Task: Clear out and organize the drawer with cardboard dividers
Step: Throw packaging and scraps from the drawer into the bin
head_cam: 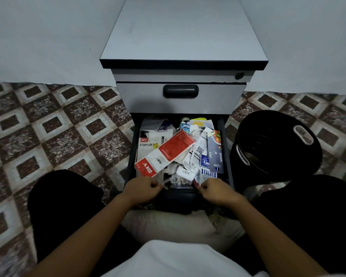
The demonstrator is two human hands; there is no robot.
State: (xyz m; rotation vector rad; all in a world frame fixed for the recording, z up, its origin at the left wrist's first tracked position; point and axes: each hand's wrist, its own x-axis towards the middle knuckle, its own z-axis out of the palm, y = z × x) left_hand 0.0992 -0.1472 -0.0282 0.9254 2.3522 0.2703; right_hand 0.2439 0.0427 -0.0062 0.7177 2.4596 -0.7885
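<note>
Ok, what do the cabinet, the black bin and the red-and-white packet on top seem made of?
The cabinet looks like painted sheet metal, grey and matt, with a black, probably plastic, recessed handle. The bin is likely black plastic, by its sheen and moulded cut-out grips. The red-and-white packet is printed card or plastic film, slightly shiny; I cannot tell which.

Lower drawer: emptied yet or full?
Full. The pulled-out drawer is heaped with packaging: a red stationery pack on top, a stapler set card left, a spoon card right.
</note>
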